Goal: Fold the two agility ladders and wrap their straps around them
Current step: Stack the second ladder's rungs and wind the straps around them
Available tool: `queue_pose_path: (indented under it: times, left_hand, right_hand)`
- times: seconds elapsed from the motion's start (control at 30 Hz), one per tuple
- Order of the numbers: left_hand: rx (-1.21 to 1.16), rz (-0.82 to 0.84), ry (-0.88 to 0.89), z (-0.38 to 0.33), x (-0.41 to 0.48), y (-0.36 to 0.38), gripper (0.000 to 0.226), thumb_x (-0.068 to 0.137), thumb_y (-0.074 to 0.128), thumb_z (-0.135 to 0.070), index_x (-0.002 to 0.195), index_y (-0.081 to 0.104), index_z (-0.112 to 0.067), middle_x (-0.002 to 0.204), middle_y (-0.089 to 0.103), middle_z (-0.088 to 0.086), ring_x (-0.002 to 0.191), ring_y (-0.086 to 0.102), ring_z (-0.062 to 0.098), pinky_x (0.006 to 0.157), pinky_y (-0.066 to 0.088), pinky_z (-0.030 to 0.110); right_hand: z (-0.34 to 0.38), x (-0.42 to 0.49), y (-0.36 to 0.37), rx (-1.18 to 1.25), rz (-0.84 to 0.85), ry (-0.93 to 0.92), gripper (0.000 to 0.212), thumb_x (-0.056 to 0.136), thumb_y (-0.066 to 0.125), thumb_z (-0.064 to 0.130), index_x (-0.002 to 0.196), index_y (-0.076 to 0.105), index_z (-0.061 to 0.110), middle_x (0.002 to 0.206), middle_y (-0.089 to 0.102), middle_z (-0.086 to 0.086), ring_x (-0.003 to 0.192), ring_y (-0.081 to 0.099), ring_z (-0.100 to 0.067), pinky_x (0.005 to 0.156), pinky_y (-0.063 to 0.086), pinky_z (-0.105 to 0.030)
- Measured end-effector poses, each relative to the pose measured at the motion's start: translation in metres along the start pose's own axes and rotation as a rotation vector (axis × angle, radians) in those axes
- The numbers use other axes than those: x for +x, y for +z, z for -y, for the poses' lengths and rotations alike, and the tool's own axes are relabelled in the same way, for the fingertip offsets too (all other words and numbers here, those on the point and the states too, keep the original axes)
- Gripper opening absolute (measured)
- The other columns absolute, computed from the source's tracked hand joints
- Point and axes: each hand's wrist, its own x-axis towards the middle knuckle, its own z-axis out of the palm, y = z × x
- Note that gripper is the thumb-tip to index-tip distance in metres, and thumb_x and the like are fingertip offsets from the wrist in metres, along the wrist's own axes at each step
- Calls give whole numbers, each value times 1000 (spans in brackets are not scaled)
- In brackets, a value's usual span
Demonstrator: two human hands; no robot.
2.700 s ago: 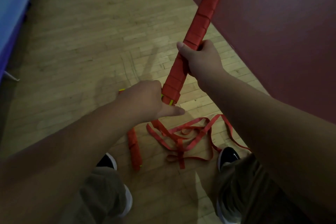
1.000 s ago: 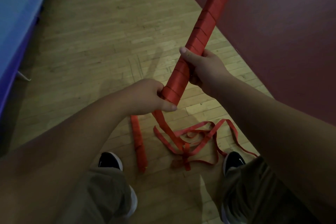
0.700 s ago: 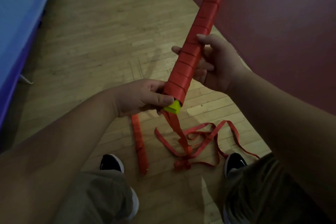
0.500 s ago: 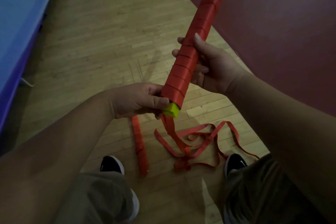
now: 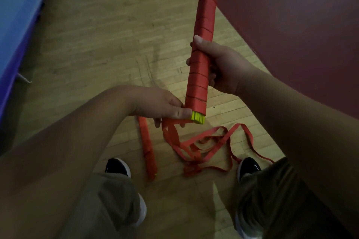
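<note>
A folded agility ladder (image 5: 204,31), a long bundle of yellow rungs wound in red strap, stands nearly upright in front of me. My right hand (image 5: 219,68) grips it round the lower part. My left hand (image 5: 165,106) pinches the red strap right at the bundle's bottom, beside the yellow rung ends (image 5: 198,117). The loose strap (image 5: 209,147) trails from there into a tangle on the floor. A second wrapped bundle (image 5: 148,149) lies flat on the floor between my feet.
Wooden gym floor (image 5: 108,44) all around. A dark red padded wall (image 5: 291,25) stands close on the right. A blue mat (image 5: 17,15) runs along the left edge. My two shoes (image 5: 117,167) flank the strap pile.
The bundle has turned more upright and its yellow rung ends have come into sight at the bottom. My right hand regripped it; my left hand stayed at the lower end on the strap.
</note>
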Motion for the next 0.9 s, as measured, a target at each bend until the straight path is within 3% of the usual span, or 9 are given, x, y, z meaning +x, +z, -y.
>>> queue_pose_path:
  times: [0.13,0.2,0.3,0.37,0.47,0.6,0.8,0.9]
  left_hand:
    - [-30,15,-24,-3,0,3,60,82,55,-75,104,78,-24,87,82,-6,83,75,8,79,58,29]
    - [-59,19,-24,-2,0,2,59,84,57,-71,107,76,-20,92,83,4,84,77,11,77,59,29]
    - [-36,13,-27,-1,-1,1,62,83,58,-74,111,77,-22,97,82,11,90,79,23,92,64,43]
    - [21,-14,-33,0,0,-1,65,81,58,-79,110,79,-25,98,82,7,91,78,24,98,60,45]
    - [70,-28,-46,1,-2,-4,66,80,58,-86,98,78,-26,82,71,-1,77,64,12,89,57,41]
    - [124,-56,-46,-2,-4,-7,54,95,61,-73,86,79,-23,71,67,-15,70,59,2,80,47,27]
    - [155,-60,-73,-5,-1,-7,49,87,74,-73,86,76,-24,80,72,-10,76,63,6,82,52,34]
    - [212,-64,-45,-5,-3,-7,27,93,80,-54,92,75,-28,87,78,-9,82,73,8,86,58,38]
  right_hand:
    - [-2,2,0,-34,-16,-9,33,103,75,42,123,58,23,97,71,-12,56,43,-12,44,39,-22]
    - [-3,4,-1,-44,-24,-14,35,102,77,40,124,58,21,96,69,-12,61,46,-13,47,39,-23]
    - [-4,5,-2,-55,-34,-27,37,103,77,37,128,56,19,94,67,-13,61,49,-13,48,40,-24]
    - [-5,6,-2,-69,-47,-30,40,101,78,38,129,57,18,95,68,-13,61,52,-13,49,40,-26]
    - [-6,6,-1,-90,-69,-39,44,99,81,39,130,60,18,96,69,-13,61,56,-13,52,41,-28]
    - [-6,3,3,-163,-123,-60,49,96,84,40,135,64,18,104,67,-12,74,63,-17,59,50,-31]
    - [-9,2,8,-191,-155,-68,50,94,87,40,135,65,22,103,69,-4,75,69,-12,61,59,-29]
    - [-9,3,7,-201,-163,-62,49,94,87,42,134,65,22,99,68,-3,74,68,-12,62,58,-29]
